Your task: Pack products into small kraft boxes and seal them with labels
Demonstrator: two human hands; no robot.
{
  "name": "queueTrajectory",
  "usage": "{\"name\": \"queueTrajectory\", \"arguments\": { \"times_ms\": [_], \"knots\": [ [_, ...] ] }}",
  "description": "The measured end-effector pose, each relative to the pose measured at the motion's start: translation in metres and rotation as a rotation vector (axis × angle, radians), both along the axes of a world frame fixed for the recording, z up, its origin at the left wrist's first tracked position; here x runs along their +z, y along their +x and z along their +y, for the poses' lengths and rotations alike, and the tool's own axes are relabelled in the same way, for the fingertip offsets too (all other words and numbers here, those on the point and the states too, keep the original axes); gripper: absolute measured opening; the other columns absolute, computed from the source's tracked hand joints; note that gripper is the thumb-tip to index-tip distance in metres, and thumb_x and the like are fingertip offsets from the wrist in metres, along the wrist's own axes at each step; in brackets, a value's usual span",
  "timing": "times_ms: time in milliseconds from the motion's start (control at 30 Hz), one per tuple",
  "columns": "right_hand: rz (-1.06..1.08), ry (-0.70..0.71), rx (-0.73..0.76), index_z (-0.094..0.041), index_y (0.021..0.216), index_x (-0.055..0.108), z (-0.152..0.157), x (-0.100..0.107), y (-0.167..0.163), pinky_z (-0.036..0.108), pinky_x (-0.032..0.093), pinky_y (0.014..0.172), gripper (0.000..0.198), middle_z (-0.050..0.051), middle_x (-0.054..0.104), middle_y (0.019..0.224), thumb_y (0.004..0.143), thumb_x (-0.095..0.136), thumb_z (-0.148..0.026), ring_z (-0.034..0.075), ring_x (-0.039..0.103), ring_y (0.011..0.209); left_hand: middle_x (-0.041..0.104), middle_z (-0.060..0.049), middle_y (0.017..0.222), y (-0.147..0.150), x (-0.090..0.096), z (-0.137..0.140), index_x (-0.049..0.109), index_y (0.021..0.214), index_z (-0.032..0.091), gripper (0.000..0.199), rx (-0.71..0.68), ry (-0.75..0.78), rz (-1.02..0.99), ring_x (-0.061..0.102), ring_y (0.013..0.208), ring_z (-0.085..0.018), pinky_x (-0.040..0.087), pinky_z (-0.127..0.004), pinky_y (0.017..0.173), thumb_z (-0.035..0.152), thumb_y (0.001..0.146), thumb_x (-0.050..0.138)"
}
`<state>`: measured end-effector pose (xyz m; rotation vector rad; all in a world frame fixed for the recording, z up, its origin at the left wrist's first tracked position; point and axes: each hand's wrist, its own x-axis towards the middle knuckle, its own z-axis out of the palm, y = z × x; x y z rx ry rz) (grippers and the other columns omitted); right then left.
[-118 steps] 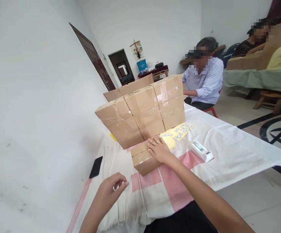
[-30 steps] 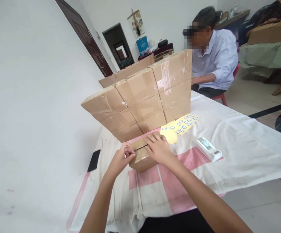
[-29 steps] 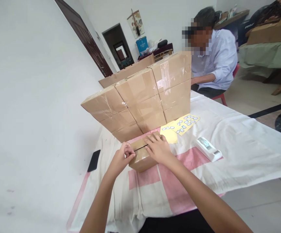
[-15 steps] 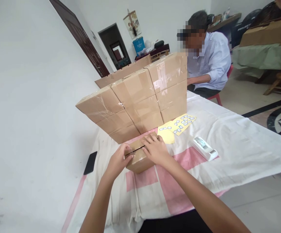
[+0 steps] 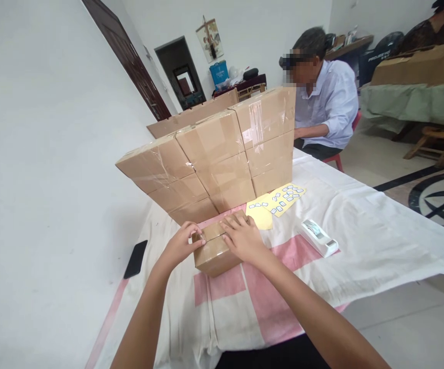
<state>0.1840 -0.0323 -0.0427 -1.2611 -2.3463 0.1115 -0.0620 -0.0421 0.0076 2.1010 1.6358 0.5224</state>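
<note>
Although its seam [image 5: 214,239] gaped earlier, we find the small box [image 5: 214,262] almost closed on the worktop [image 5: 363,230], our left hand [image 5: 180,245] half-curled at its edge, grip unclear, our right hand [image 5: 246,240] spread on top.

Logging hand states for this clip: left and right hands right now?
Left hand: half-curled at the left end of the small cardboard box; can't tell whether it pinches anything.
Right hand: open, palm down on the box.

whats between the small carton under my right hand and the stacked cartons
In the head view, a strip of pink tablecloth shows between the small carton and the stacked cartons, with yellow paper beside its right end.
</note>
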Motion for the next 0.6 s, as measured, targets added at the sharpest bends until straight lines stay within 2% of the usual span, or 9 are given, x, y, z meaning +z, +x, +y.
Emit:
{"name": "queueTrajectory", "arguments": {
  "times_ms": [167,467,600],
  "knots": [
    [-0.009,-0.009,0.002,-0.024,0.146,0.054,0.001,0.001,-0.001,0.053,0.029,0.107,0.049,0.007,0.05,0.156,0.105,0.032,-0.04,0.035,0.037,0.141,0.058,-0.005,0.109,-0.006,-0.009,0.01,0.063,0.088,0.024,0.022,-0.002,0.001,-0.069,0.058,0.095,-0.02,0.047,-0.037,0.089,0.045,0.083,0.067],
    [-0.003,0.001,0.009,-0.023,0.144,0.056,0.001,0.001,-0.003,0.052,0.029,0.106,0.048,0.008,0.054,0.152,0.106,0.031,-0.04,0.034,0.037,0.14,0.057,-0.01,0.12,-0.009,-0.02,0.022,0.066,0.078,0.022,0.026,0.041,-0.028,-0.135,0.055,0.116,-0.029,0.042,-0.047,0.104,0.047,0.076,0.073],
    [-0.012,-0.004,-0.003,-0.024,0.144,0.055,0.001,0.001,-0.004,0.053,0.03,0.105,0.049,0.008,0.053,0.152,0.106,0.03,-0.04,0.034,0.037,0.14,0.057,-0.01,0.125,-0.007,-0.021,0.025,0.064,0.078,0.022,0.028,0.045,-0.065,-0.19,0.054,0.121,-0.029,0.042,-0.046,0.105,0.048,0.075,0.072]
  ]
}}
